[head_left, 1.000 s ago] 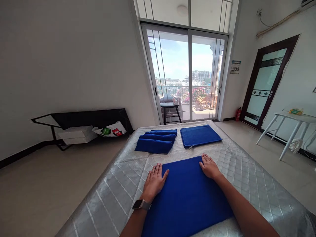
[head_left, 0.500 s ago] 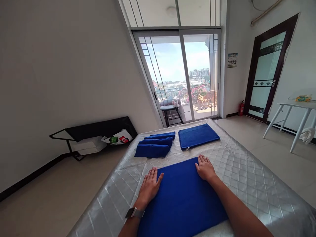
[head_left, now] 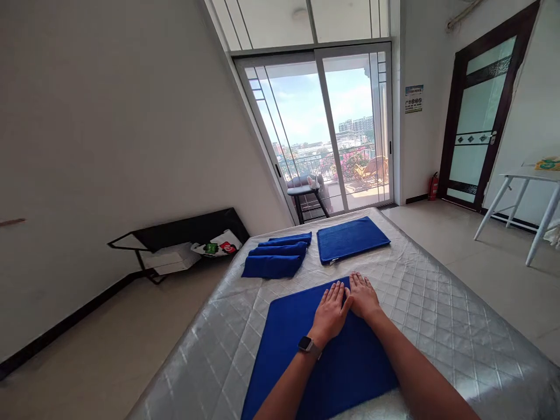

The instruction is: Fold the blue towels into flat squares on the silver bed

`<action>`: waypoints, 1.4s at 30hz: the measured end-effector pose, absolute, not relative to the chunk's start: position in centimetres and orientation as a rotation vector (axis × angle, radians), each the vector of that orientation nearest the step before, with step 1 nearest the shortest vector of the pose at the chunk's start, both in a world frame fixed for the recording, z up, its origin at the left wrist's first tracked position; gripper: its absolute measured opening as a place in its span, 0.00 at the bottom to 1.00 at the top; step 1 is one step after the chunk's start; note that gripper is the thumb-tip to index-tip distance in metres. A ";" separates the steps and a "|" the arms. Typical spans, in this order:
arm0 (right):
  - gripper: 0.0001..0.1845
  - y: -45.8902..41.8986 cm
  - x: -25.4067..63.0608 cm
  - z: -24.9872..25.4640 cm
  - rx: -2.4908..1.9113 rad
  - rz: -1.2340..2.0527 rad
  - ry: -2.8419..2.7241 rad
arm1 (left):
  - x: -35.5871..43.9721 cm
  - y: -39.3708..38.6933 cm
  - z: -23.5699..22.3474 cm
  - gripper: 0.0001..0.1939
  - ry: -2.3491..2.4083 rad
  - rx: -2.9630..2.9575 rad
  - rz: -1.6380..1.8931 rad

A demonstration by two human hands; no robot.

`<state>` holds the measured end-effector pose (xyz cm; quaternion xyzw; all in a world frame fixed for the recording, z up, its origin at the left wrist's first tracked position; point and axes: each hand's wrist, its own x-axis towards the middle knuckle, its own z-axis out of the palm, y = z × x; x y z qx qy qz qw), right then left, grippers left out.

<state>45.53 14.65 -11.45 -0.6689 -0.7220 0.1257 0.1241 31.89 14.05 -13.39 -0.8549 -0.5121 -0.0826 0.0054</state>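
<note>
In the head view, the left hand point(head_left: 331, 312) and right hand point(head_left: 363, 296) lie flat, close together, at the far right corner of a blue cloth point(head_left: 280, 332) spread on a silver quilted mattress point(head_left: 441, 326). Each grip is unclosed, fingers extended, holding nothing. Beyond lie a pleated blue cloth point(head_left: 274, 266) and a flat blue piece point(head_left: 352, 239).

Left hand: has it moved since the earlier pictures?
Yes. Judged against the front cloth, the left hand has gone rightward, from the cloth's left edge to beside the right hand near the far right corner.
</note>
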 end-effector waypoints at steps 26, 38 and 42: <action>0.35 14.5 45.9 -10.6 -2.053 0.177 -2.218 | 16.5 13.6 -15.5 0.41 -2.031 -2.332 -0.340; 0.35 11.5 46.7 -10.5 -2.051 0.167 -2.226 | 16.9 13.6 -15.3 0.40 -2.012 -2.347 -0.376; 0.35 10.1 46.7 -11.0 -2.038 0.186 -2.239 | 16.9 13.5 -14.7 0.41 -2.024 -2.374 -0.358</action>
